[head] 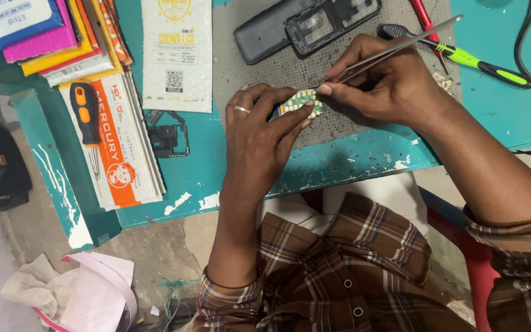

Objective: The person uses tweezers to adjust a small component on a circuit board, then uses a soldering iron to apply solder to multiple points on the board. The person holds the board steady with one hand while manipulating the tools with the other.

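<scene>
A: Where does the work stand, as far as you can judge it?

B: I'd say you are in the middle of it. The phone is already apart: its dark grey housing (305,24) lies opened at the top middle of the frame, with an empty window where parts sat. The small green keypad circuit board (301,102) is out of it and lies on the grey mat (351,123), just below the frame's middle top. Your left hand (259,132) pins the board at its edges with thumb and fingers closed on it. Your right hand (388,83) is closed on the metal tweezers (394,48), whose tips meet the board's upper right edge. What the tips do there is too small to tell. Reassembly looks like all that is left after this, and nothing of it is begun.

A: And the count?

B: 1 board, 1 housing, 1 pair of tweezers. 2 screwdrivers: an orange-handled one (85,110) lying on the packets at the left, and a green-and-black one (471,61) at the upper right, on the teal tabletop (364,161). A thin red tool (424,18) pokes in beside it, 1 only. 1 white padded envelope (176,55) sits at the top, left of the mat, and a fanned stack of flat packets (62,43) fills the upper left; I cannot count those. 1 small black frame (167,138) lies near your left wrist. 1 ring (241,109) is on your left hand.
</scene>
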`<act>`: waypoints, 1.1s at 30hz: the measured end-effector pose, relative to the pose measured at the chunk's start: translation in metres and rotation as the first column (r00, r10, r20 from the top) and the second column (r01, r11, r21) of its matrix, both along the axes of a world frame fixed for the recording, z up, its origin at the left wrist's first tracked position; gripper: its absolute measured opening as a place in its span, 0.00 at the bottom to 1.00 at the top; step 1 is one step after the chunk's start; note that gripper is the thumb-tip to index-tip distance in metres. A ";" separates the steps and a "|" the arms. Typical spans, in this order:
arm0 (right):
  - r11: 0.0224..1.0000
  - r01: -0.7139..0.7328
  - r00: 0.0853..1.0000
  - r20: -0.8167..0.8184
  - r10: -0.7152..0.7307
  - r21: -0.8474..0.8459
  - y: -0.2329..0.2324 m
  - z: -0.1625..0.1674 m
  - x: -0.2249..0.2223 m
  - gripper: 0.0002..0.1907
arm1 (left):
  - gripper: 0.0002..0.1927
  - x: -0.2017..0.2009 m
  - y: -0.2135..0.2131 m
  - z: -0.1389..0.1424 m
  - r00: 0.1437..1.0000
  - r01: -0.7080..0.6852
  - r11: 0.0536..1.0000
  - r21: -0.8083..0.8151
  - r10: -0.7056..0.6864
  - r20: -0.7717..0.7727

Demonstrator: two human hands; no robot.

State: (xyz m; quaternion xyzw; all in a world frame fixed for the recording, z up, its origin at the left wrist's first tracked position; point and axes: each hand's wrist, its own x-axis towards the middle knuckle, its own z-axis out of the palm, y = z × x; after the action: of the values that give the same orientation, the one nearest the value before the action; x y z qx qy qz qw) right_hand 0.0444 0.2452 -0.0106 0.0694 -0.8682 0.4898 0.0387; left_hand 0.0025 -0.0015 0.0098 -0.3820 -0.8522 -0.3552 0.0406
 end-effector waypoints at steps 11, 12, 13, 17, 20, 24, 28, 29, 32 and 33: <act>0.998 -0.008 1.000 -0.020 0.007 -0.057 -0.001 0.001 0.001 0.12 | 0.11 0.000 0.000 0.001 1.000 0.000 1.000 0.011 0.000 0.006; 0.998 -0.007 1.000 -0.020 0.006 -0.062 -0.001 0.001 0.002 0.12 | 0.11 0.000 0.000 0.001 1.000 0.001 1.000 0.012 -0.001 0.003; 0.997 -0.010 1.000 -0.013 0.009 -0.079 -0.002 0.001 0.002 0.12 | 0.11 0.000 0.000 0.001 1.000 0.001 1.000 0.010 -0.001 0.003; 0.999 -0.016 1.000 -0.008 0.016 -0.029 0.000 0.001 0.000 0.12 | 0.11 0.000 0.000 0.001 1.000 0.001 1.000 0.009 -0.001 0.005; 1.000 -0.018 1.000 -0.016 0.019 0.021 0.001 0.000 -0.001 0.12 | 0.11 0.001 0.001 0.001 1.000 -0.008 1.000 0.006 0.008 0.009; 1.000 0.002 1.000 -0.002 -0.002 0.010 0.000 0.000 0.000 0.12 | 0.11 0.001 0.001 0.002 1.000 -0.003 1.000 0.010 0.003 0.014; 0.999 -0.004 1.000 -0.016 0.003 -0.038 0.000 0.001 0.000 0.12 | 0.11 0.000 0.001 0.001 1.000 -0.006 1.000 0.011 0.006 0.013; 0.999 -0.001 1.000 -0.011 0.000 -0.047 -0.001 0.001 0.000 0.12 | 0.11 0.000 0.001 0.001 1.000 -0.007 1.000 0.011 0.007 0.012; 0.999 0.003 1.000 -0.009 -0.003 -0.043 -0.001 0.002 0.001 0.12 | 0.11 0.000 0.001 0.000 1.000 -0.005 1.000 0.009 0.005 0.007; 0.999 0.003 1.000 -0.011 -0.004 -0.037 -0.001 0.002 0.001 0.12 | 0.11 0.000 0.000 0.000 1.000 -0.003 1.000 0.007 0.003 0.005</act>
State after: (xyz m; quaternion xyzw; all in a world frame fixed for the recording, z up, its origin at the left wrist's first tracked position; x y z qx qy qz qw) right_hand 0.0454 0.2439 -0.0085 0.0698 -0.8590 0.5051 0.0457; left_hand 0.0024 -0.0012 0.0099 -0.3796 -0.8517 -0.3590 0.0404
